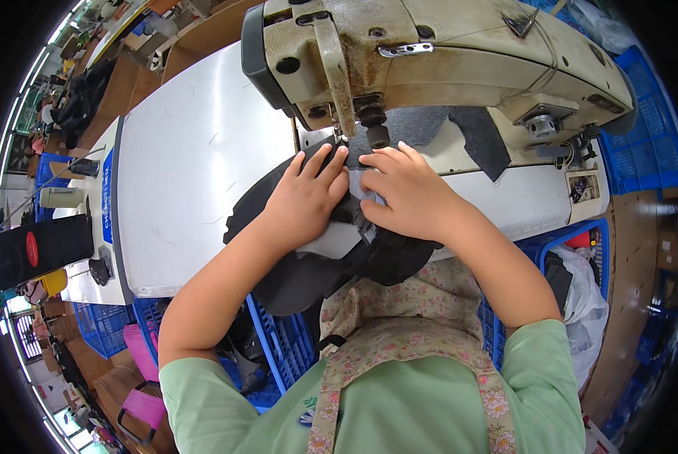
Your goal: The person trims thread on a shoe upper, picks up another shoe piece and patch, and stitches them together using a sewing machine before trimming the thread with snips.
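Observation:
A black fabric piece [293,280] with grey parts lies under the needle area of a beige sewing machine [445,68] and hangs over the front edge of its white table. My left hand [308,193] rests on the fabric left of the needle, fingers stretched out and slightly spread. Close by on the right, my right hand [411,193] bends its fingers and thumb onto the same fabric, gripping a fold. Both sets of fingertips are just in front of the presser foot [342,138]. The fabric under my palms is hidden.
A dark grey fabric piece [481,140] lies behind my right hand on the white table [180,174]. Blue baskets stand below; one basket [604,253] at the right holds a white plastic bag [585,295]. A black box-shaped part [43,250] sits beyond the table's left end.

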### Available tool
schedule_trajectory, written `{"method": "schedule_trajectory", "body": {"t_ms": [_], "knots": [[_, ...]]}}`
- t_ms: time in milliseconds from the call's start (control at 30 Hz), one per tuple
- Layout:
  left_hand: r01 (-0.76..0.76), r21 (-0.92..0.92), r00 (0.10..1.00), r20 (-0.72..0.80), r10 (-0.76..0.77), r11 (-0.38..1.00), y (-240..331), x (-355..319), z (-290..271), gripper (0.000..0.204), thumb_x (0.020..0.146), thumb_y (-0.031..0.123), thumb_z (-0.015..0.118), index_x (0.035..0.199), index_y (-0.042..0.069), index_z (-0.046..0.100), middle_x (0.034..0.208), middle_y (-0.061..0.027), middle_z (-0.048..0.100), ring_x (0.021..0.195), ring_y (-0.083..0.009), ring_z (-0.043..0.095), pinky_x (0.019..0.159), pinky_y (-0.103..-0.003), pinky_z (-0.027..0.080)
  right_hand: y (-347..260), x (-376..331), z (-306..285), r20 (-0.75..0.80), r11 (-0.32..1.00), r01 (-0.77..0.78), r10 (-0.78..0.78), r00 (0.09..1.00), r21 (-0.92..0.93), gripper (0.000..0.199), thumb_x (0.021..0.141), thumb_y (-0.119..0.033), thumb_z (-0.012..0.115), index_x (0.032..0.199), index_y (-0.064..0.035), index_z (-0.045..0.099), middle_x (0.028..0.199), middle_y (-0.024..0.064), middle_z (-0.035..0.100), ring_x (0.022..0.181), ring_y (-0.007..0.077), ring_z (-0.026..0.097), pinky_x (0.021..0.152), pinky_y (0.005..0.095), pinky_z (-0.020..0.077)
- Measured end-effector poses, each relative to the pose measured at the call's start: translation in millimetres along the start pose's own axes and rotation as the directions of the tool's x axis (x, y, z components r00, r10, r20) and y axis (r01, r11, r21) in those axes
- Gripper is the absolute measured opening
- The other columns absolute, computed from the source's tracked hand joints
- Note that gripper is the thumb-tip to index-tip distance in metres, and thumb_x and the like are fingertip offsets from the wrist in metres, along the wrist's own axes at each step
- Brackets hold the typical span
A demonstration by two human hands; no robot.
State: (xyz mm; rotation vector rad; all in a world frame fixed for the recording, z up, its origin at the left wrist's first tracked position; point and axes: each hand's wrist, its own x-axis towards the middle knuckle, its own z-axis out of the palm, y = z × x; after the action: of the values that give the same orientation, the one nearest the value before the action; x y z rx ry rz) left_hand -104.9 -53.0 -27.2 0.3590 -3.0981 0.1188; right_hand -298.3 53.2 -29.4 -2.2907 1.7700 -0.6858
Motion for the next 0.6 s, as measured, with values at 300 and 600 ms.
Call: {"method": "schedule_trajectory", "body": {"t_ms": [300, 600], "knots": [[0.09, -0.177, 0.977, -0.177, -0.121, 0.98, -3, 1, 11, 0.043, 0.071, 0.001, 0.058, 0.114, -0.006, 0.054, 0.122, -0.0205, 0.051, 0.124, -0.0384, 0.046, 0.104, -0.044, 0.04, 13, 7, 1, -0.022, 0.992, 0.02, -0.017, 1.0, 0.124, 0.023, 0.082, -0.027, 0.062, 0.086, -0.0049, 0.064, 0.119, 0.0163, 0.061, 0.105, 0.0348, 0.057, 0.09, 0.0442, 0.043], [0.112, -0.209, 0.982, -0.128, -0.141, 0.971, -14, 11, 7, 0.043, 0.069, -0.004, 0.059, 0.111, -0.007, 0.053, 0.123, -0.0201, 0.05, 0.12, -0.0363, 0.05, 0.1, -0.04, 0.043, 18, 26, -12, 0.056, 0.987, -0.064, 0.056, 0.997, 0.149, 0.028, 0.08, -0.03, 0.06, 0.072, -0.0046, 0.067, 0.089, 0.0084, 0.065, 0.092, 0.0276, 0.061, 0.08, 0.0407, 0.0478]]}}
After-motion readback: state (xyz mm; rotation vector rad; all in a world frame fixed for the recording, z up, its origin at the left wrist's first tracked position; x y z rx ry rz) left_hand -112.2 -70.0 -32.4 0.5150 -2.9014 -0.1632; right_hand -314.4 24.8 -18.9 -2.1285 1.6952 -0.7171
